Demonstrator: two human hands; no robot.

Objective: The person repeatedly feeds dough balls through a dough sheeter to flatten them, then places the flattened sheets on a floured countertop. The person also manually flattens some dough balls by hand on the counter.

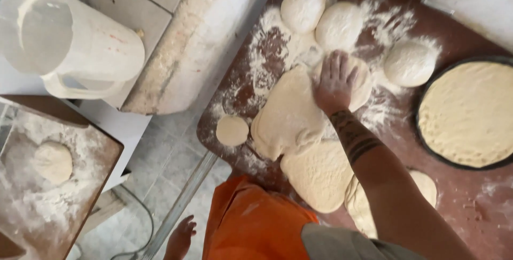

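Three dough balls sit just past the fingertips of the right hand, all dusted in flour on the brown board. That hand lies palm down with the fingers spread flat, pressing on a flattened dough piece rather than gripping anything. The dough spreads out to the thumb side of the fingers and back toward the wrist, where it overlaps more flattened rounds stacked nearer the body. A small dough disc lies on its own further out on that same side, apart from the big piece. Off to the little-finger side there's a dark round pan with a docked dough base filling it. The left hand hangs down low beside the orange apron, fingers loosely open, holding nothing, well apart from the dough. Far from both hands, a white plastic jug lies tipped on the counter, and a second floured board carries one more dough ball.
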